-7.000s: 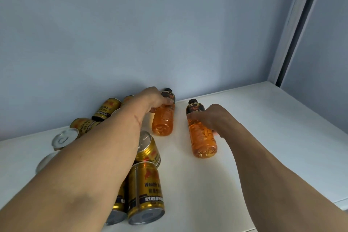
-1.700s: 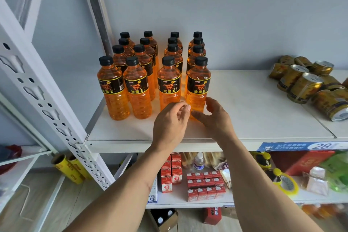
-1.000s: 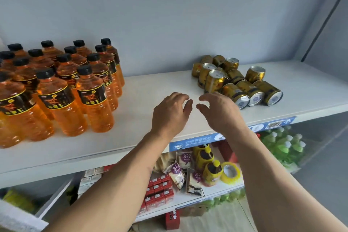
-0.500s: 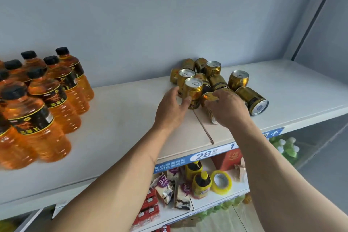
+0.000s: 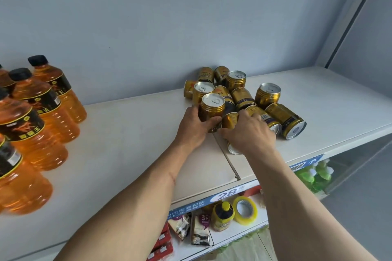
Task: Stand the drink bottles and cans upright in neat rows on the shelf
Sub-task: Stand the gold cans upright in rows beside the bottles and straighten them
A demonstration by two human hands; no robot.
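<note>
A pile of gold cans sits mid-shelf on the white shelf; some stand upright, others lie on their sides. My left hand grips an upright gold can at the pile's front. My right hand is curled over a lying can, whose silver end shows below my palm. Two more cans lie on their sides to the right. Orange drink bottles with black caps stand upright in rows at the left.
A grey wall backs the shelf. A seam runs across the shelf board under my hands. The lower shelf holds a tape roll, a yellow bottle, snack packets and green bottles. A price strip lines the front edge.
Both hands have reached further into the can pile. My left hand now grips the front upright can, and my right hand has closed over a lying can.
</note>
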